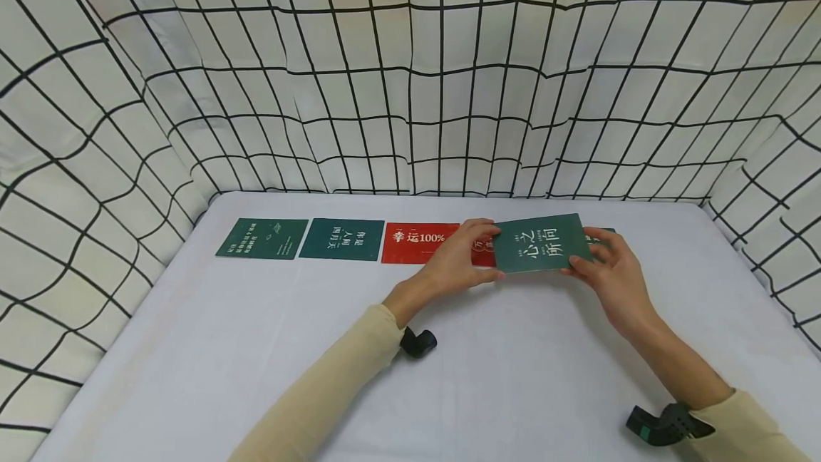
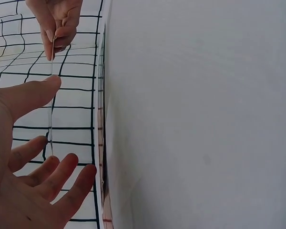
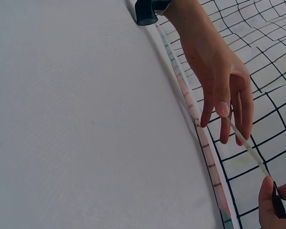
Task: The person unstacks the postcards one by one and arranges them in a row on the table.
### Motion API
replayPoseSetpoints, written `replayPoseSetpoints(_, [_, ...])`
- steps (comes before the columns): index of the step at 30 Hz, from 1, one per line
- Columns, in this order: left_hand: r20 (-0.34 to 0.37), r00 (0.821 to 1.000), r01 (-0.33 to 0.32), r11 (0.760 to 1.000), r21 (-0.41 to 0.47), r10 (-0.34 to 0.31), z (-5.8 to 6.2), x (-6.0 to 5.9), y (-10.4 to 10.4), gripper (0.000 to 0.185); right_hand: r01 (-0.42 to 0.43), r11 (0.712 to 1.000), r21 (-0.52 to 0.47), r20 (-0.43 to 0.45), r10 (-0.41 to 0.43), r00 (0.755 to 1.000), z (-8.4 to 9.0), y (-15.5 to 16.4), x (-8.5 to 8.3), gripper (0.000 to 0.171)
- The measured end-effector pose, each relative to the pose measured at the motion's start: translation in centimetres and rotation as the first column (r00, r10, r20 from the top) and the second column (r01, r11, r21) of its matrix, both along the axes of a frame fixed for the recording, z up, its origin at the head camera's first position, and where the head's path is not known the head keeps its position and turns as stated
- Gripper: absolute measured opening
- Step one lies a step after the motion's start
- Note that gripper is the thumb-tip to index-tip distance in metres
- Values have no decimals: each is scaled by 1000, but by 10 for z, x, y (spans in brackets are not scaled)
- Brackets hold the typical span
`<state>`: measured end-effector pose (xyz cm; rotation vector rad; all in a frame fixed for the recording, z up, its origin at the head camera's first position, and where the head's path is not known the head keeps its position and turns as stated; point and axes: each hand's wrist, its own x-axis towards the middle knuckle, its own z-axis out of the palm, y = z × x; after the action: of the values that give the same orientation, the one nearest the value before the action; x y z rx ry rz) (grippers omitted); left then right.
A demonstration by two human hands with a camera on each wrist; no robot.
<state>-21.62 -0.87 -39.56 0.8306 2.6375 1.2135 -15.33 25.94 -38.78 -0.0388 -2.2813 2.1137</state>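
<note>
A dark green card [image 1: 541,243] with white characters is held just above the table between both hands. My left hand [image 1: 458,259] pinches its left edge, thumb on the near side and fingers on the far side. My right hand [image 1: 606,262] grips its right edge. In the left wrist view the card [image 2: 51,119] shows edge-on between my left thumb [image 2: 35,93] and fingers, with my right hand [image 2: 57,24] pinching it at the top. The right wrist view shows the card edge [image 3: 248,148] running from my left hand [image 3: 224,90] to my right thumb [image 3: 269,205].
Cards lie in a row at the back of the white table [image 1: 256,376]: two green cards [image 1: 261,238] [image 1: 342,239], a red card [image 1: 417,242], another red one [image 1: 482,254] partly under my left hand, and a green corner [image 1: 603,234] behind my right. Grid-patterned cloth walls [image 1: 410,91] surround the table.
</note>
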Motion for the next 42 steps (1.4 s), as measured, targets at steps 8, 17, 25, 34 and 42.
replayPoseSetpoints(8, [-9,1000,17,1000,5,-16,2,0,7,71,15,1000,-20,7,-15,1000,1,5,0,72])
replayPoseSetpoints(17, [-18,1000,-16,1000,-25,15,2,2,16,68,33,999,-31,11,-32,999,0,13,-1,72])
replayPoseSetpoints(25, [-8,1000,-28,999,-19,28,2,0,24,67,49,997,-56,6,-49,999,1,20,-2,72])
replayPoseSetpoints(34, [-2,999,-33,999,-16,33,-3,-3,34,65,70,996,-53,37,-68,997,2,26,-5,76])
replayPoseSetpoints(42, [-5,1000,-29,999,-12,29,-4,-4,45,63,84,993,-88,52,-80,995,2,37,-4,75])
